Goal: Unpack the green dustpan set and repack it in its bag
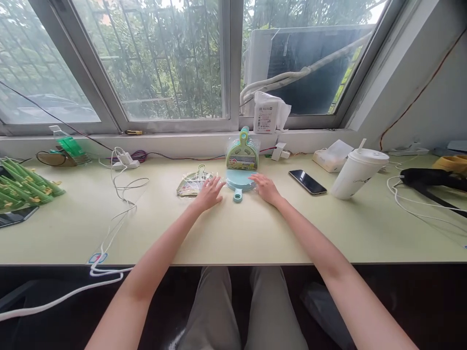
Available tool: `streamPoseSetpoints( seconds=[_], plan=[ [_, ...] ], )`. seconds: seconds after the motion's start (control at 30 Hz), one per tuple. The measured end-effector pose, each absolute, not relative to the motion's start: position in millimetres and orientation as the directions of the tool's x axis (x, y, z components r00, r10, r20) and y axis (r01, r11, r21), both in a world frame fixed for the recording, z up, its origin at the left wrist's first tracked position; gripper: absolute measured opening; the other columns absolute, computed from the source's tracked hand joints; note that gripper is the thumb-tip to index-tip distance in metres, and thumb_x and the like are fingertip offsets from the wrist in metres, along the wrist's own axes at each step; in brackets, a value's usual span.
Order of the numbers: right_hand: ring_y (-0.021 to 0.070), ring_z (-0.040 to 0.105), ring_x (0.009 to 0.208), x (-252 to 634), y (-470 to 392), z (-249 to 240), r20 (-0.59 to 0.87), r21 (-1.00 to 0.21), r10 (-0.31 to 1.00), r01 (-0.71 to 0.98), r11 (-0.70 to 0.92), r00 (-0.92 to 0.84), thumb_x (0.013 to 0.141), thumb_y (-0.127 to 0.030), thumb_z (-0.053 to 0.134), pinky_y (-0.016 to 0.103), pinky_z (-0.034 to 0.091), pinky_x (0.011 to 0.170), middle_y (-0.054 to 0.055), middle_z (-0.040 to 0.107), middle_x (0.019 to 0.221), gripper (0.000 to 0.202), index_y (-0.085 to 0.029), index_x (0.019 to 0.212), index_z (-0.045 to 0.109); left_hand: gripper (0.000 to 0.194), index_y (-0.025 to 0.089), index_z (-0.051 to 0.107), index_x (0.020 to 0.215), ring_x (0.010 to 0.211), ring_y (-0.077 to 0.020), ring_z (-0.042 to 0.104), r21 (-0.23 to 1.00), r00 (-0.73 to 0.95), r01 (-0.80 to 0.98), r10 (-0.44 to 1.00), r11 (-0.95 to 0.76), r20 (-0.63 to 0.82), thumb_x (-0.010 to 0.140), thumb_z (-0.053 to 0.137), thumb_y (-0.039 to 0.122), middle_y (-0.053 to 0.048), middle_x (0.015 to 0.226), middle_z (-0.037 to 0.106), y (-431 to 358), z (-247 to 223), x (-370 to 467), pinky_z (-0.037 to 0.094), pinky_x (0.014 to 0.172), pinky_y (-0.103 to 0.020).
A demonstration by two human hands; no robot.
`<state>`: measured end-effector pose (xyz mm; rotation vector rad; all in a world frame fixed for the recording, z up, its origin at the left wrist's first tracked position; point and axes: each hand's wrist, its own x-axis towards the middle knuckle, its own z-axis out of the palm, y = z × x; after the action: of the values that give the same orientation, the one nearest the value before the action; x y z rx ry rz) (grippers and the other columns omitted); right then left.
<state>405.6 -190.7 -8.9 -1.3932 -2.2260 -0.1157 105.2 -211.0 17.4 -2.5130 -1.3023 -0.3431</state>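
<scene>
Both open: L hand [210,192] & R hand [266,188] flank blue dustpan set [241,167].

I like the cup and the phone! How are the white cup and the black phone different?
The white cup stands tall on the table, leaning a little; the black phone lies flat. The cup is pale with a lid and straw; the phone is dark and shiny. The cup looks bulkier, the phone thin. Both sit right of the right hand, untouched.

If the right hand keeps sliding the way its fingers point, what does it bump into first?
Probably the round blue piece with the short handle: the right hand points left and slightly forward at its edge, maybe already touching. Depth is hard to judge.
</scene>
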Motion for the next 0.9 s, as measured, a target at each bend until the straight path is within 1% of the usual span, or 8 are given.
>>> streamPoseSetpoints(
  seconds=[0.1, 0.27, 0.4, 0.57, 0.67, 0.73, 0.83, 0.9],
  plan=[
    [0.0267, 0.049, 0.137, 404.6, -190.3, -7.5, 0.402, -0.229, 0.837, 0.843, 0.486, -0.372, 0.082, 0.003, 0.042, 0.047, 0.043, 0.110, 0.006, 0.055, 0.146, 0.063, -0.024, 0.137, 0.056, 0.057, 0.017, 0.046, 0.144, 0.143, -0.0344, 0.038, -0.162, 0.585, 0.809, 0.752, -0.565, 0.302, 0.091, 0.059, 0.032, -0.018, 0.151, 0.045, -193.0, 18.4, 126.8, 0.031, 0.116, -0.052],
    [0.0234, 0.047, 0.140, 404.1, -181.6, -15.2, 0.402, -0.359, 0.850, 0.795, 0.489, -0.341, 0.079, 0.008, 0.037, 0.044, 0.042, 0.114, 0.006, 0.053, 0.148, 0.070, -0.023, 0.138, 0.056, 0.048, 0.019, 0.048, 0.142, 0.121, -0.0273, 0.058, -0.199, 0.655, 0.754, 0.688, -0.627, 0.312, 0.095, 0.054, 0.030, -0.016, 0.139, 0.056, -164.7, 12.2, 147.7, 0.047, 0.100, -0.040],
    [0.0227, 0.049, 0.139, 406.8, -173.9, -19.9, 0.451, -0.449, 0.835, 0.729, 0.517, -0.315, 0.078, 0.008, 0.037, 0.043, 0.039, 0.117, 0.009, 0.056, 0.145, 0.066, -0.018, 0.133, 0.061, 0.045, 0.020, 0.052, 0.138, 0.123, -0.0275, 0.056, -0.279, 0.742, 0.666, 0.574, -0.692, 0.346, 0.095, 0.056, 0.031, -0.016, 0.139, 0.055, -152.3, 11.2, 149.7, 0.046, 0.099, -0.040],
    [0.0210, 0.052, 0.136, 409.9, -169.7, -19.8, 0.456, -0.529, 0.823, 0.641, 0.556, -0.338, 0.082, 0.002, 0.043, 0.041, 0.037, 0.118, 0.008, 0.059, 0.142, 0.056, -0.020, 0.129, 0.065, 0.045, 0.029, 0.052, 0.141, 0.129, -0.0277, 0.053, -0.365, 0.876, 0.479, 0.411, -0.798, 0.252, 0.097, 0.052, 0.035, -0.015, 0.146, 0.051, -154.2, 21.4, 142.1, 0.047, 0.099, -0.039],
    [0.0198, 0.051, 0.136, 409.8, -172.5, -18.8, 0.449, -0.539, 0.823, 0.630, 0.559, -0.348, 0.084, 0.000, 0.045, 0.040, 0.037, 0.118, 0.006, 0.059, 0.143, 0.055, -0.022, 0.130, 0.065, 0.043, 0.034, 0.051, 0.142, 0.132, -0.0255, 0.052, -0.385, 0.921, 0.383, 0.317, -0.840, 0.225, 0.100, 0.045, 0.029, -0.012, 0.148, 0.049, -168.4, 22.6, 133.8, 0.046, 0.101, -0.038],
    [0.0199, 0.051, 0.137, 409.3, -175.7, -17.7, 0.439, -0.537, 0.829, 0.639, 0.551, -0.347, 0.085, -0.002, 0.047, 0.040, 0.037, 0.118, 0.004, 0.058, 0.144, 0.054, -0.025, 0.131, 0.064, 0.045, 0.034, 0.050, 0.143, 0.134, -0.0239, 0.050, -0.398, 0.936, 0.343, 0.276, -0.851, 0.216, 0.100, 0.042, 0.022, -0.011, 0.151, 0.047, -180.5, 21.4, 127.9, 0.045, 0.104, -0.038],
    [0.0209, 0.051, 0.136, 408.2, -180.6, -15.4, 0.416, -0.523, 0.837, 0.659, 0.540, -0.356, 0.088, -0.006, 0.049, 0.041, 0.038, 0.117, 0.003, 0.057, 0.145, 0.052, -0.026, 0.133, 0.063, 0.049, 0.032, 0.049, 0.144, 0.136, -0.0219, 0.049, -0.402, 0.949, 0.300, 0.227, -0.865, 0.221, 0.098, 0.042, 0.015, -0.009, 0.150, 0.049, -194.5, 23.6, 120.7, 0.045, 0.107, -0.037],
    [0.0211, 0.052, 0.134, 407.4, -183.3, -13.8, 0.407, -0.516, 0.845, 0.677, 0.526, -0.347, 0.090, -0.007, 0.050, 0.041, 0.040, 0.116, 0.001, 0.058, 0.143, 0.049, -0.028, 0.132, 0.064, 0.057, 0.035, 0.047, 0.145, 0.136, -0.0192, 0.049, -0.389, 0.959, 0.261, 0.190, -0.883, 0.212, 0.095, 0.044, 0.009, -0.007, 0.149, 0.050, -198.8, 29.9, 118.3, 0.043, 0.110, -0.035]
  ],
)
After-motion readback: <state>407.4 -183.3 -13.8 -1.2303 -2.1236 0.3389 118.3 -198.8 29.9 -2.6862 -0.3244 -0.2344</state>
